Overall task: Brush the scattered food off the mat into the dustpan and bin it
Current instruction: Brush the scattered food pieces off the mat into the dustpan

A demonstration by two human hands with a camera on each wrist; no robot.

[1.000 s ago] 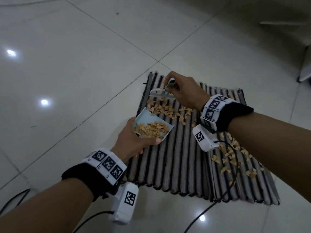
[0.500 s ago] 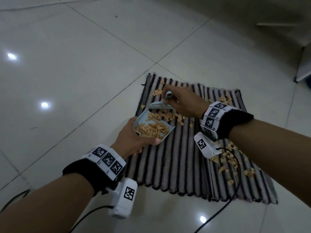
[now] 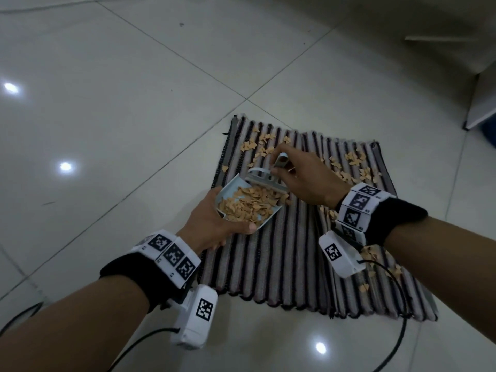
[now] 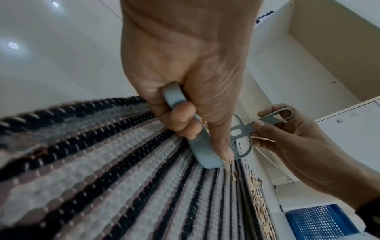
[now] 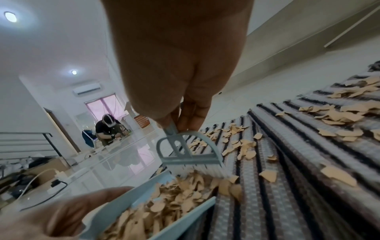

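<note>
A striped mat (image 3: 290, 259) lies on the tiled floor with tan food flakes (image 3: 264, 149) scattered along its far and right parts. My left hand (image 3: 214, 224) grips the handle of a light-blue dustpan (image 3: 228, 189), which holds a heap of flakes and rests its lip on the mat. My right hand (image 3: 303, 181) pinches the handle of a small grey brush (image 3: 264, 181); its white bristles (image 5: 197, 170) stand at the pan's mouth among the flakes. In the left wrist view the dustpan handle (image 4: 197, 142) runs through my curled fingers.
A blue mesh basket (image 4: 320, 222) stands beyond the mat's right side beside white furniture (image 3: 483, 103). Black cables (image 3: 397, 331) trail over the mat's near right corner and the floor. Another person (image 5: 107, 128) works far off across the room.
My right hand has drawn the brush toward me over the mat, sweeping a band of flakes into the dustpan. The heap in the pan has grown; the left hand has stayed put.
</note>
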